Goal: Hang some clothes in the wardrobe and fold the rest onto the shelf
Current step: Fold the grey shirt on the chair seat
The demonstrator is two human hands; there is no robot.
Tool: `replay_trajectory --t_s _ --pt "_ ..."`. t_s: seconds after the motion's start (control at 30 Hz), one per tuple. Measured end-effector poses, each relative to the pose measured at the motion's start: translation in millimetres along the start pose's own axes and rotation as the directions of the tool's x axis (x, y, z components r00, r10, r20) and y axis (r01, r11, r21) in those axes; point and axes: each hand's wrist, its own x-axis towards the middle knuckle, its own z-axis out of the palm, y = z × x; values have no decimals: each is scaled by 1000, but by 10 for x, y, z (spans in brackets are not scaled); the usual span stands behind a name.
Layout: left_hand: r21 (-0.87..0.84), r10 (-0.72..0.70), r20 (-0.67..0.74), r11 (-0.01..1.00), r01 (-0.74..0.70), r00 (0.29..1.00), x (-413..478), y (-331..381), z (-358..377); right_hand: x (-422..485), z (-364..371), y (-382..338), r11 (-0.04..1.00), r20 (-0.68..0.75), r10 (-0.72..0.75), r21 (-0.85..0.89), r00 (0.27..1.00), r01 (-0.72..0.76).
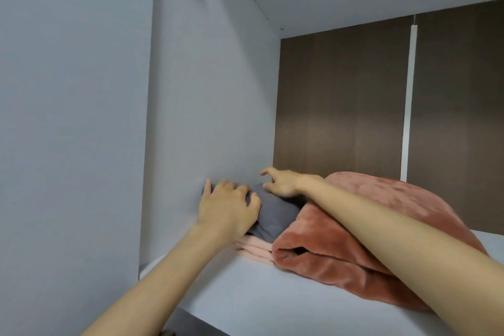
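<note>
Folded grey garment (272,213) goes onto the shelf (245,289) — it sits atop a pale pink fold (253,249), tight against the wardrobe's left wall (207,90). Left hand (227,209) grips its near end, fingers curled; right hand (282,181) hovers behind, fingers loosely apart. Next, probably, let go and withdraw — without dragging the rust fleece blanket (362,229) beside it.

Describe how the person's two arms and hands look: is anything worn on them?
Both forearms are bare as far as the picture shows; no sleeve reaches into view. The left hand and the right hand wear no gloves. No ring, watch or bracelet can be seen on fingers or wrists. The fingernails look short, though the picture is too soft to tell about polish.
</note>
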Motion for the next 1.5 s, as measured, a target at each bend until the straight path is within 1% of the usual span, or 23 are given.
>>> replay_trajectory --t_s 0.03,0.1,0.2,0.3,0.37,0.47,0.53,0.67,0.77,0.83,0.97,1.07,1.27,1.3,1.4,1.5 --pt "3 -15 16 1000 15 1000 -17 -15 37 9 82 -14 999 31 2 -33 1000 -1" --pt "12 -21 -7 1000 21 1000 -57 -48 105 28 208 -59 996 64 -8 -87 998 14" --pt "-4 -12 -14 1000 12 1000 -103 -92 199 42 286 -81 995 80 11 -100 997 -3" --pt "-26 -7 38 1000 8 999 -122 -95 224 -1 288 -68 995 50 35 -93 998 -30" --pt "-41 -8 46 999 10 999 -136 -98 224 -61 278 -85 994 7 53 -94 999 -52" --pt "-117 -12 -23 993 9 1000 -175 -109 173 -174 196 -124 992 -100 65 -103 993 -75" --pt "-196 -21 -46 980 11 999 -183 -132 104 -301 86 -161 992 -214 51 -105 975 -75" --pt "-259 -13 -133 966 -22 991 -160 -151 -91 -663 -159 -236 996 -457 6 -72 889 -44" --pt "-334 7 -183 940 -69 983 -167 -96 -276 -990 -315 -271 998 -565 23 -42 825 -57" --pt "-363 28 -193 927 -97 981 -207 -37 -401 -1222 -370 -281 997 -605 51 -13 795 -74" --pt "-412 65 -182 901 -136 981 -397 80 -630 -1724 -382 -303 991 -618 119 28 777 -129" --pt "-474 99 -183 863 -176 978 -632 130 -803 -2155 -354 -347 985 -625 171 90 762 -147" --pt "-566 164 -212 783 -258 963 -1378 252 -1105 -3152 -158 -510 967 -646 253 153 720 -203" --pt "-576 168 -209 775 -260 963 -1532 271 -1145 -3345 -104 -553 964 -643 267 174 718 -203" --pt "-613 169 -194 748 -254 966 -2008 326 -1264 -3954 70 -684 958 -609 283 219 741 -186" --pt "-641 205 -159 723 -259 966 -2494 395 -1378 -4525 233 -798 944 -590 320 261 741 -200"
